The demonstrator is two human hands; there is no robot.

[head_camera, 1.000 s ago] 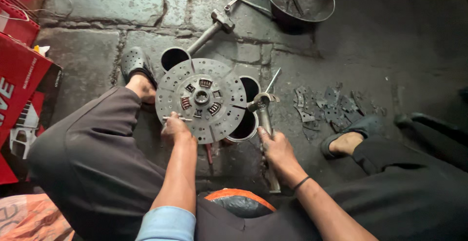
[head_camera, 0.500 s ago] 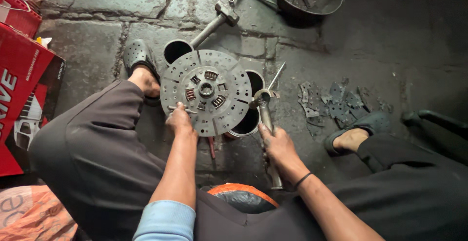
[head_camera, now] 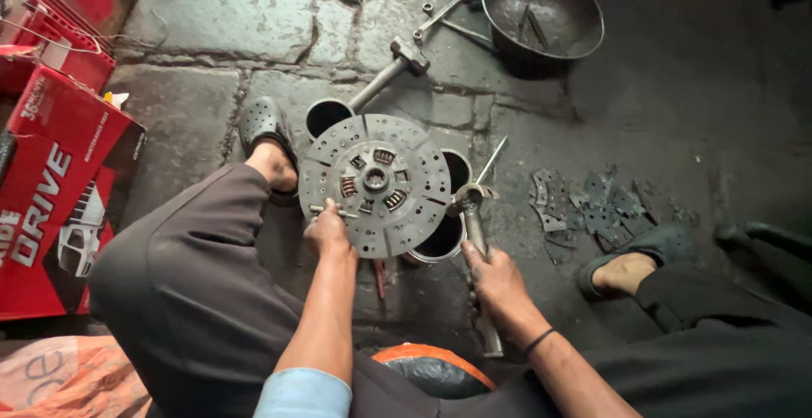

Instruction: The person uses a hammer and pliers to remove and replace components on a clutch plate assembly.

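Observation:
A round metal clutch disc (head_camera: 376,183) with coil springs around its hub lies flat on two dark open cylinders (head_camera: 442,236) on the stone floor. My left hand (head_camera: 328,230) rests on the disc's near left rim and pinches a thin metal punch (head_camera: 331,211) that lies across the lining. My right hand (head_camera: 497,276) grips the handle of a hammer (head_camera: 472,215), whose head sits beside the disc's right edge.
A second hammer (head_camera: 391,67) and spanners (head_camera: 441,13) lie beyond the disc beside a dark metal bowl (head_camera: 541,12). Loose metal plates (head_camera: 592,206) are scattered at right. Red cartons (head_camera: 55,189) stand at left. My sandalled feet (head_camera: 264,130) flank the work.
The view has shifted slightly. Both hands keep their grips; the hammer head stays by the disc's right edge and the left hand stays at the near rim.

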